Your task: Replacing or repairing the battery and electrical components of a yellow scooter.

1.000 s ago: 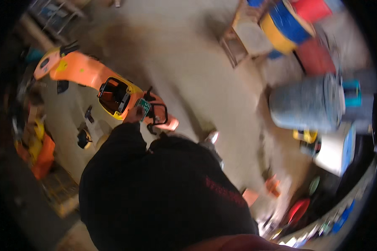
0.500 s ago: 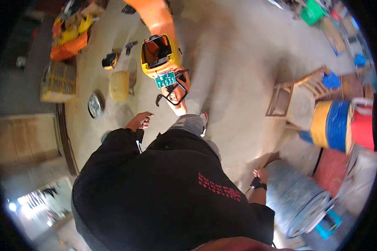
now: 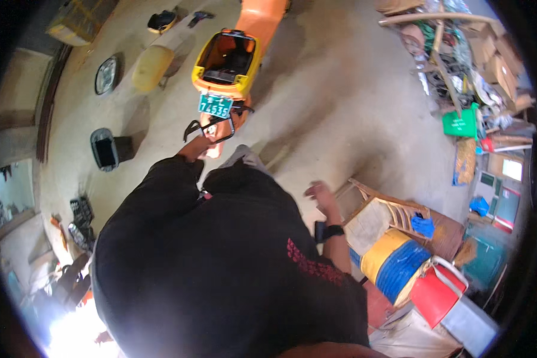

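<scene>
My left hand (image 3: pixel 198 147) reaches to the rear of an orange scooter (image 3: pixel 261 21), beside its black metal rear bracket (image 3: pixel 206 126). Its fingertips blend into the bracket, so a grip or touch cannot be made out. Above the bracket are a green licence plate (image 3: pixel 215 106) and the scooter's open, yellow-rimmed storage compartment (image 3: pixel 227 56). My right hand (image 3: pixel 321 196) hangs in the air to the right with loosely bent fingers and nothing in it. It is nearest to a wooden chair (image 3: pixel 370 224). A black band circles that wrist.
On the floor at left lie a yellowish panel (image 3: pixel 152 68), a black-rimmed oval part (image 3: pixel 107 76), a black bin-like tray (image 3: pixel 105 149) and a power drill (image 3: pixel 200 18). To the right stand a yellow-and-blue drum (image 3: pixel 394 262), a red bucket (image 3: pixel 435 295) and a green bin (image 3: pixel 461 122).
My view has shifted, bringing more of the left floor and the scrap pile in. My left hand has come up to the scooter's rear. The right hand has swung forward; the grey-blue barrel has left view.
</scene>
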Demonstrator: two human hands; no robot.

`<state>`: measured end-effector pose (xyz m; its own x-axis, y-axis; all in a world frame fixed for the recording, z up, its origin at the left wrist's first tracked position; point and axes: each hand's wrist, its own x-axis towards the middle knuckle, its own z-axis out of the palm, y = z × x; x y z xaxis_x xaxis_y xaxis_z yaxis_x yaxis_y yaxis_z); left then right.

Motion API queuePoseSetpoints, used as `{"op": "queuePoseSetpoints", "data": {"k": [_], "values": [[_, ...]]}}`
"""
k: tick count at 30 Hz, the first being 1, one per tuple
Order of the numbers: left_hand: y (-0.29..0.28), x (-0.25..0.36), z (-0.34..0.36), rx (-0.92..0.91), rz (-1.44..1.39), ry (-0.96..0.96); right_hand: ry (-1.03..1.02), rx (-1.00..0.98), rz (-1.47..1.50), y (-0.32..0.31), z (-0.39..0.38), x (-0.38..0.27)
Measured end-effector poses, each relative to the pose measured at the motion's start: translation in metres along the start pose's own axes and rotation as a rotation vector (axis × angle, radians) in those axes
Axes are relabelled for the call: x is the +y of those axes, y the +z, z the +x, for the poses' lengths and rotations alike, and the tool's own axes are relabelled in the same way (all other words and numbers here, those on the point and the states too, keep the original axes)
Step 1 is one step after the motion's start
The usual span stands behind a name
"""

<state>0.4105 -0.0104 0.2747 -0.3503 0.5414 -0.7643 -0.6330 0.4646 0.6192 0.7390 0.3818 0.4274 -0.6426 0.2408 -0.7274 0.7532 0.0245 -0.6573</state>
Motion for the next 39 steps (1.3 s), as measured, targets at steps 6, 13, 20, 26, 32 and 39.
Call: {"op": "queuePoseSetpoints", "data": {"k": [6,13,20,26,32,39], "values": [[0.047,0.161,-0.028,-0.103,-0.110,0.072,0.007,-0.053,0.050,-0.050,0.092,-0.132],[0.117,0.220,-0.002,-0.057,0.129,0.117,-0.224,-0.468,-0.091,-0.002,0.218,-0.242],[0.188,0.244,0.031,0.205,-0.871,0.211,-0.494,-0.806,-0.511,0.014,0.290,-0.335],[0.246,0.237,0.062,0.584,-0.984,0.273,-0.621,-1.318,-0.961,0.027,0.348,-0.359],[0.307,0.187,0.098,0.766,-1.505,0.225,-1.363,-0.879,-1.157,0.129,0.446,-0.380],[0.256,0.086,0.256,1.069,-1.288,0.043,-1.395,-0.679,-1.595,0.202,0.538,-0.318]]}}
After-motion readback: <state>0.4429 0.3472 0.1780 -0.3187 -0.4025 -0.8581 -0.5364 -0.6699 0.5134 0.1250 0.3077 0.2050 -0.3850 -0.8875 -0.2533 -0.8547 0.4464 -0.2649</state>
